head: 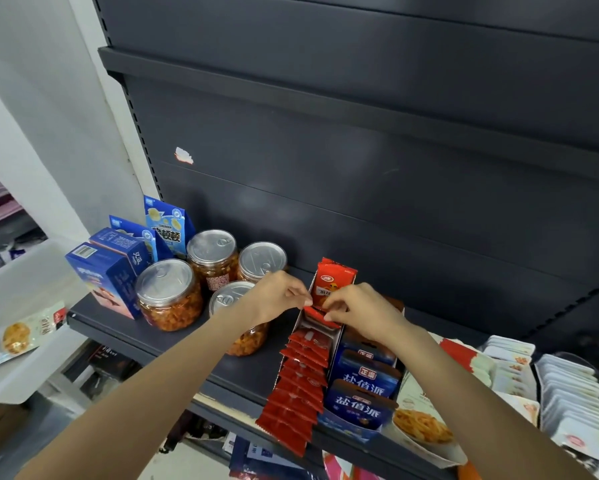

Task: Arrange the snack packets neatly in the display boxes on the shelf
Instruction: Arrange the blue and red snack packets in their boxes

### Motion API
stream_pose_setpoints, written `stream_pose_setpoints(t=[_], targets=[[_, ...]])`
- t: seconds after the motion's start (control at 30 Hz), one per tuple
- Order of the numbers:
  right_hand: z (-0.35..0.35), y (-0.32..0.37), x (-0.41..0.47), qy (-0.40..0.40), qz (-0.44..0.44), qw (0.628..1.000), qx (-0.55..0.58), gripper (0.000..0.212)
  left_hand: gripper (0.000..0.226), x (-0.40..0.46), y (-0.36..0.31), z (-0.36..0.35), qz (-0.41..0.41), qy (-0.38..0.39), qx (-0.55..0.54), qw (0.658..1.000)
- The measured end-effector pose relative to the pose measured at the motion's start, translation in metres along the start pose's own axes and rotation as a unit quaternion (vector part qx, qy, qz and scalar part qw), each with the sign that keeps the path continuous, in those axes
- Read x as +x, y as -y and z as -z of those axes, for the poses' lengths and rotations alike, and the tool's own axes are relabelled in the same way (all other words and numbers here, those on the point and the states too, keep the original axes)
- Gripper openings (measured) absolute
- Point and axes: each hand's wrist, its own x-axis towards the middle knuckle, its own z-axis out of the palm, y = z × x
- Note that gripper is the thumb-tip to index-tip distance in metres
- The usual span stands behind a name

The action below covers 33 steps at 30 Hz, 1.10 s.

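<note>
Plainly the red snack packets were light, flat foil sachets, thin and pliable, with crimped, saw-toothed ends; they looked slick, apt to slide over one another, and not fragile beyond whatever soft filling they carried. They stood on edge in a long overlapping row inside a narrow white display box on the dark shelf, the nearest ones spilling past the box's front and over the shelf lip. At the far end one larger red packet stood upright against the back of the box.

Judging by that, the sound place to take such a sachet was its top sealed edge, nipped between thumb and fingertip, since the flat faces offered little purchase and a squeeze on the middle would only buckle it.

Both hands were working at the far end of the row. The left hand had its fingers curled in, thumb and forefinger closed to a narrow pinch on the upper left corner of a red packet lying across the box mouth. The right hand met it from the other side, fingers likewise curled, its tips nipping the same packet's right edge. Neither hand was spread at all; each gap was only as wide as the foil itself.

Just right of the box stood blue packets in a box of their own, and to the left clear jars with metal pull-tab lids.
</note>
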Motion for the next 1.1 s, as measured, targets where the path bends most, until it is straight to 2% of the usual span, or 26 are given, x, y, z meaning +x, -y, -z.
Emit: stream_pose_setpoints(t=[0.13,0.33,0.47,0.57,0.73,0.93,1.1], targets=[[-0.002,0.001,0.002,-0.034,-0.003,0.998,-0.05,0.024,0.015,-0.003,0.002,-0.004,0.006,-0.002,-0.006,1.0],[-0.013,0.011,0.002,-0.067,0.012,0.979,-0.19,0.025,0.018,-0.009,0.005,-0.012,0.01,-0.017,-0.02,1.0],[-0.016,0.008,0.003,-0.092,0.014,0.973,-0.209,0.027,0.018,-0.008,0.001,-0.014,0.019,-0.037,-0.035,0.999],[-0.015,0.007,0.003,-0.089,0.015,0.977,-0.191,0.027,0.019,-0.006,-0.001,-0.015,0.032,-0.054,-0.037,0.997],[-0.007,0.0,0.004,-0.084,-0.013,0.995,-0.046,0.022,0.013,-0.006,-0.003,-0.018,0.044,-0.074,-0.067,0.994],[-0.002,-0.003,0.008,-0.023,-0.009,0.997,-0.067,0.03,0.008,-0.005,0.004,-0.018,0.052,-0.071,-0.088,0.992],[0.0,0.001,0.005,-0.077,-0.018,0.996,-0.052,0.023,0.006,-0.008,0.001,-0.016,0.065,-0.064,-0.136,0.987]])
